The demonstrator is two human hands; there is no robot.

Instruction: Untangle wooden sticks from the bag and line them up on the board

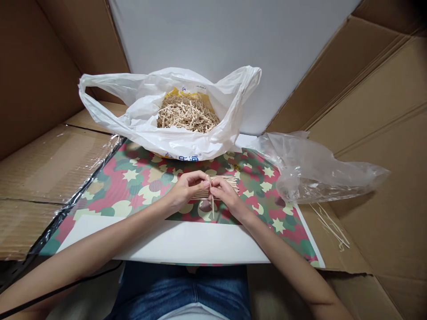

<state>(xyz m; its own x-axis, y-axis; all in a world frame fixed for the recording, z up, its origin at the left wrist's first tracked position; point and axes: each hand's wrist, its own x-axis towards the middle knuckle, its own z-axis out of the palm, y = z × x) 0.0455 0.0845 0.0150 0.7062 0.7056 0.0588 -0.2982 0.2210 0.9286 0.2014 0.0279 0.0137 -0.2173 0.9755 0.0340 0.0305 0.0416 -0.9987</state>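
My left hand (192,186) and my right hand (224,190) meet over the middle of the patterned sheet, fingertips pinched together. Between them is a thin pale strand (213,210), whose lower end hangs down toward me. A row of similar thin pale sticks (231,181) lies crosswise beneath the hands, its middle hidden by my fingers. Whether the strand goes around these sticks, I cannot tell. Just beyond the hands stands a white plastic bag (133,120), its mouth spread wide, holding a heap of pale, thin pieces (187,114).
A crumpled clear plastic bag (316,171) lies at the right. Several loose pale strands (330,226) rest on cardboard below it. White paper (193,242) covers the near edge of the camouflage-patterned sheet (133,191). Cardboard walls (376,111) rise on both sides, and a black cable (66,289) crosses lower left.
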